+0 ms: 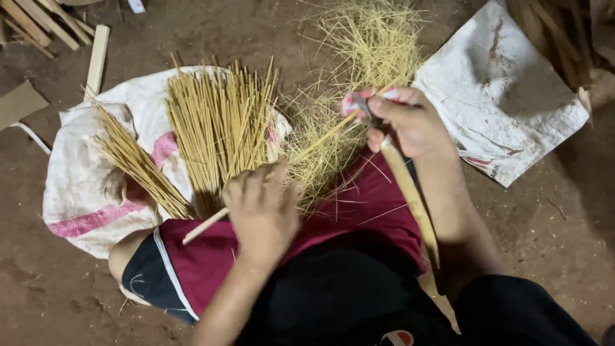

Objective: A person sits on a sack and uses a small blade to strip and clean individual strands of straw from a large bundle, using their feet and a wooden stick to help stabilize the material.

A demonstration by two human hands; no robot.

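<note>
A thin bamboo stick [282,170] lies slantwise across the person's lap, drawn between both hands above a maroon cloth [359,205] spread over the knees. The left hand [262,214] is clenched around the stick's lower half, its pale end jutting out to the left. The right hand [410,122] grips a long-handled knife [407,186], the blade end pressed against the stick's upper tip near a taped thumb, the wooden handle running down along the forearm. By the look of it, the step in hand is shaving the stick down to a slim splint; the next stroke calls for a steady pull of the stick against the blade at a shallow angle.

Two bundles of finished sticks [218,122] rest on a white sack [77,186] with pink stripes: one fanned upright, one slanting to its left. One heap of fine shavings [365,51] sits beyond the hands. A second white sack [506,96] lies to the right on the dirt floor [544,224]; wooden slats [45,25] lie at top left.
</note>
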